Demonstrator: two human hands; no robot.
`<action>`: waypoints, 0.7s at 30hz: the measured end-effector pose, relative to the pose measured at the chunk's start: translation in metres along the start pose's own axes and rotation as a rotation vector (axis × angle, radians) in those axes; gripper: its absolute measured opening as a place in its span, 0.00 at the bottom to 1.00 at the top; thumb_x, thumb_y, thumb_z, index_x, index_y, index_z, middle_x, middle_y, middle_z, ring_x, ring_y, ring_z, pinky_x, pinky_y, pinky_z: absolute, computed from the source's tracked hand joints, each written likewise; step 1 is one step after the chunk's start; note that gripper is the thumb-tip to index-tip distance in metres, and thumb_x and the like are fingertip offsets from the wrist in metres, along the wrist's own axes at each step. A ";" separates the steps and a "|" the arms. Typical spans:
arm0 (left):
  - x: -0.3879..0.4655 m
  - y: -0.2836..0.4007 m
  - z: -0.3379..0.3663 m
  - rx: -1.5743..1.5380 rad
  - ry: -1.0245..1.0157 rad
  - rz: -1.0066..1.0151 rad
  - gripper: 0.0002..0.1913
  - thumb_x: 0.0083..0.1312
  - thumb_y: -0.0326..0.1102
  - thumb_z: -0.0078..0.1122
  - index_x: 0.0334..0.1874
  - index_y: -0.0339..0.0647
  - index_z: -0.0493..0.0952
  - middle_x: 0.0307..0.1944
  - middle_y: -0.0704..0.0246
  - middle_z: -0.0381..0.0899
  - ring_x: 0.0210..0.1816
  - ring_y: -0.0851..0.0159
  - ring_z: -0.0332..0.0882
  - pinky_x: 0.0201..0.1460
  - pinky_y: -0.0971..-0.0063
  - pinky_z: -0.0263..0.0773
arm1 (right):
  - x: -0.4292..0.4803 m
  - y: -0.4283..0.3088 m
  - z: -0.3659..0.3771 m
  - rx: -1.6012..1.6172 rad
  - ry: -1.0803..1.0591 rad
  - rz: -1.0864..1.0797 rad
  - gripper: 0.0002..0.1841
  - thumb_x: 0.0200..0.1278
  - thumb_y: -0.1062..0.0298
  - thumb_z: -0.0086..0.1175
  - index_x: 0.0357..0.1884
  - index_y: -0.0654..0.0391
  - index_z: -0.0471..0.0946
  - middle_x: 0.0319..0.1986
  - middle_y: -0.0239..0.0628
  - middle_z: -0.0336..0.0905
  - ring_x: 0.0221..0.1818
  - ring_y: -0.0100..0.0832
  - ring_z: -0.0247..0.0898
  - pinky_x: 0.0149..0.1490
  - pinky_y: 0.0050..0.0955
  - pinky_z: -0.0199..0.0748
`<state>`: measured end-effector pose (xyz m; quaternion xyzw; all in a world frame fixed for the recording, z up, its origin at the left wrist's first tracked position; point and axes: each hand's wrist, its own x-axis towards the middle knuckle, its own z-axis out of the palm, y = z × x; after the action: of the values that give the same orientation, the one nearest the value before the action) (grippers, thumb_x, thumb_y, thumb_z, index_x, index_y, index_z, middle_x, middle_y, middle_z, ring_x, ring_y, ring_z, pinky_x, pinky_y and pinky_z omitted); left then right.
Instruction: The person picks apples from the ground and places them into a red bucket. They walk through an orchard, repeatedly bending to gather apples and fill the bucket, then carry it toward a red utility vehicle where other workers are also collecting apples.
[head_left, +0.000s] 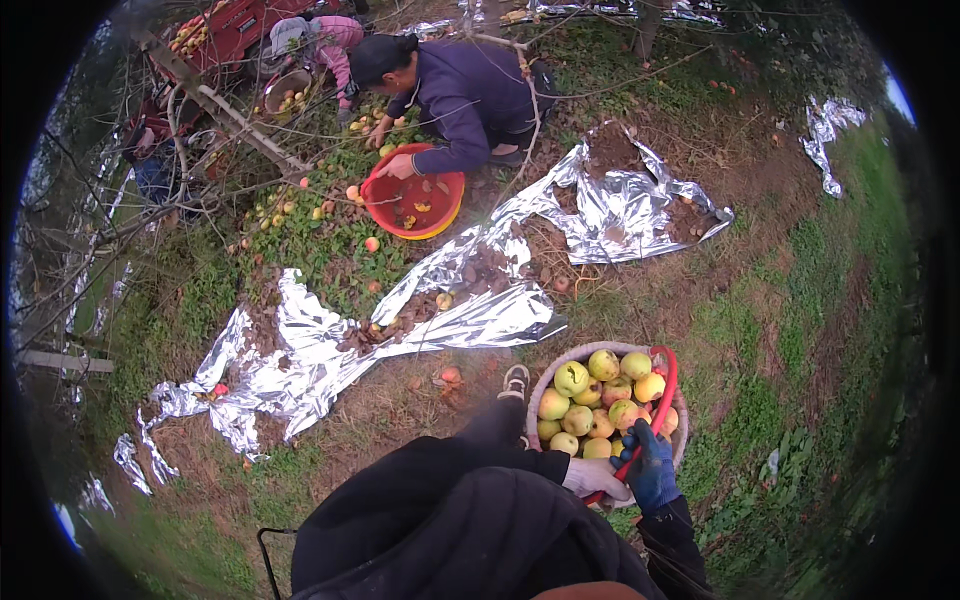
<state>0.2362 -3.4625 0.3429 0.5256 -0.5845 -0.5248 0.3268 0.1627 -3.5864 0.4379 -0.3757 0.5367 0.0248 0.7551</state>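
Observation:
A round basket (534, 409) with a pale wrapped rim is heaped with yellow-green and reddish apples (600, 401). Over its right side arches a red handle (666, 375). My right hand (652, 465), in a blue and dark glove, is wrapped around this handle near its lower part. Wearing a whitish glove, my left hand (596, 478) grips the handle's lower end by the near rim; its fingers are partly hidden. The basket is close in front of my body, beside my shoe (514, 382).
Crumpled silver reflective film (480, 322) with soil and leaves on it stretches across the grass. Beyond it a crouching person (472, 97) holds a red tub (409, 196) near scattered apples. Another person (330, 45) bends by a bucket (286, 91). Bare branches (225, 112) hang at upper left.

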 end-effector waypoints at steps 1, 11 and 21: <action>-0.001 -0.010 -0.015 -0.087 0.022 -0.038 0.22 0.63 0.38 0.64 0.57 0.39 0.74 0.43 0.64 0.82 0.45 0.60 0.81 0.47 0.65 0.75 | 0.004 -0.013 0.011 0.004 -0.035 -0.019 0.14 0.73 0.52 0.61 0.41 0.52 0.76 0.27 0.27 0.74 0.24 0.26 0.69 0.35 0.36 0.78; -0.006 -0.052 -0.080 -0.834 0.319 -0.254 0.20 0.64 0.32 0.66 0.57 0.41 0.75 0.42 0.69 0.83 0.42 0.68 0.81 0.43 0.71 0.75 | 0.058 -0.073 0.104 -0.118 -0.265 -0.017 0.11 0.73 0.59 0.62 0.44 0.53 0.76 0.30 0.31 0.78 0.25 0.24 0.72 0.33 0.34 0.80; -0.023 -0.018 -0.101 -1.207 0.949 -0.238 0.26 0.61 0.25 0.69 0.61 0.42 0.72 0.36 0.74 0.80 0.33 0.77 0.76 0.31 0.80 0.69 | 0.142 -0.061 0.131 -0.097 -0.629 0.040 0.10 0.73 0.63 0.61 0.48 0.55 0.76 0.35 0.34 0.79 0.35 0.30 0.77 0.46 0.40 0.82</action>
<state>0.3408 -3.4655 0.3537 0.4843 0.0652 -0.5024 0.7133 0.3536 -3.6043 0.3718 -0.3744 0.2825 0.1801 0.8646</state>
